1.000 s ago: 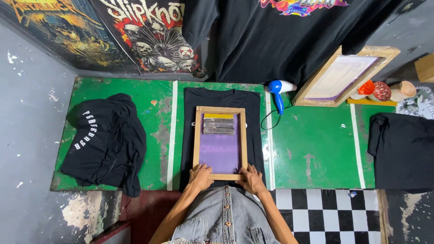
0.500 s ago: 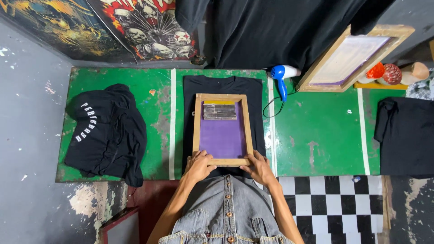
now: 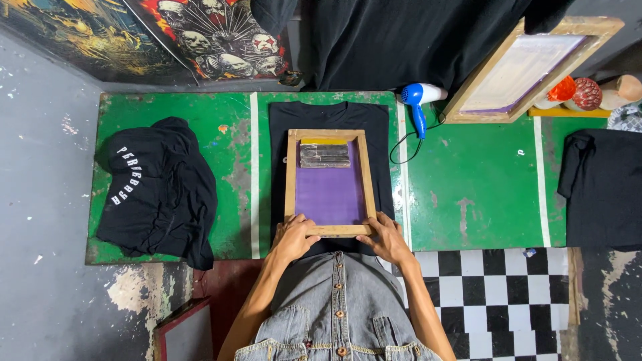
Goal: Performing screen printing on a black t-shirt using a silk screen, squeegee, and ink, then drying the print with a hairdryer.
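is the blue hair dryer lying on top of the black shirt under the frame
No, the blue hair dryer lies on the green table to the right of the black shirt, apart from it.

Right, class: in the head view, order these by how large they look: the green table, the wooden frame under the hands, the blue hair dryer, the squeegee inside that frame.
1. green table
2. wooden frame
3. blue hair dryer and squeegee: too alike to rank.
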